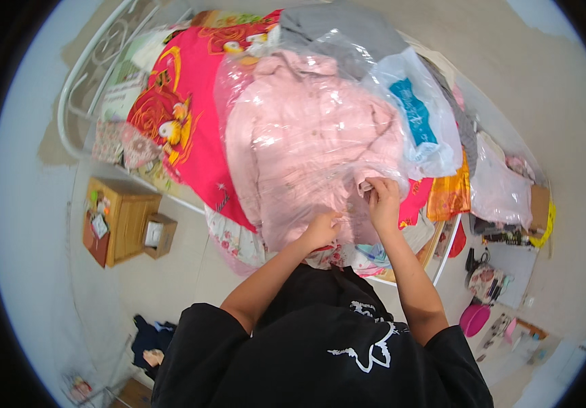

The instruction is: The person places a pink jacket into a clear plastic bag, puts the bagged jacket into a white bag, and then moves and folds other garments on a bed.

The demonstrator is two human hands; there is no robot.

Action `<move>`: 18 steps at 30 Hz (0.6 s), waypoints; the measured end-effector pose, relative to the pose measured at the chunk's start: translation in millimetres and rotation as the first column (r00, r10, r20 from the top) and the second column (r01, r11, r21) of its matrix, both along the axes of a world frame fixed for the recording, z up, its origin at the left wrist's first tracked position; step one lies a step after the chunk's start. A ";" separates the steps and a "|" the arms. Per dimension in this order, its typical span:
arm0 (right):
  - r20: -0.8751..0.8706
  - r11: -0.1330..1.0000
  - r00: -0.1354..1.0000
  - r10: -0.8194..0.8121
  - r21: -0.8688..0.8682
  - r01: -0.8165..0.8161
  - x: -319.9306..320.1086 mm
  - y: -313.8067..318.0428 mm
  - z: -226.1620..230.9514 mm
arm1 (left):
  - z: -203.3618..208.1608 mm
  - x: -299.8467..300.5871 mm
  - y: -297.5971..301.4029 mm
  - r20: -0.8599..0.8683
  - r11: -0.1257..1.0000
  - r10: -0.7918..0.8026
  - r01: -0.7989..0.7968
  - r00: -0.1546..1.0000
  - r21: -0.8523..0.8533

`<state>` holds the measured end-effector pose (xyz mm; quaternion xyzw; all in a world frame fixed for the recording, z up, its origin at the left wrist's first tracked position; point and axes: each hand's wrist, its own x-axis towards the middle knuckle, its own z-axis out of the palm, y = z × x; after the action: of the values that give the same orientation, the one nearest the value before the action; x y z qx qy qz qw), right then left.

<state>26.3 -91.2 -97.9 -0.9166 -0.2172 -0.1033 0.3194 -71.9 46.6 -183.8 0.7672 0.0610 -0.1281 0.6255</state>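
Observation:
A pink long-sleeved jacket (pixel 306 126) lies flat on the bed, collar away from me, with clear plastic film (pixel 286 180) over it that shines in creases. My right hand (pixel 383 202) is closed in a pinch at the jacket's sleeve cuff (pixel 366 178), near its lower right side. Further left, at the lower front of the jacket, my left hand (pixel 321 230) has its fingers curled together on the plastic film. How much film lies between those fingers is hard to see.
A red patterned cover (pixel 201 115) lies left of the jacket, grey cloth (pixel 344 27) behind it. On the right sits a white plastic bag with a blue print (pixel 436 109). The bed's white metal frame (pixel 69 122) curves at left; a wooden cabinet (pixel 130 224) stands beyond.

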 end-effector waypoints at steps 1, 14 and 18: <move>-0.007 0.999 0.999 0.038 0.001 -0.038 1.8 4.3 -2.6 | -11.3 -14.1 3.5 -0.025 0.956 -0.137 0.139 0.990 0.258; -0.039 0.992 0.997 0.072 -0.104 -0.076 27.1 11.1 -25.6 | -115.9 -88.3 125.0 0.073 0.511 0.648 -0.504 0.758 0.696; -0.045 0.994 0.995 0.083 -0.074 -0.087 33.3 1.8 -32.5 | -122.0 -68.7 139.8 0.130 0.463 0.736 -0.635 0.664 0.618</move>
<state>59.6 -89.4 -130.4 -0.9199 -0.2531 -0.0620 0.2931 -140.6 186.5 -305.9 0.8230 0.4512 0.1028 0.3294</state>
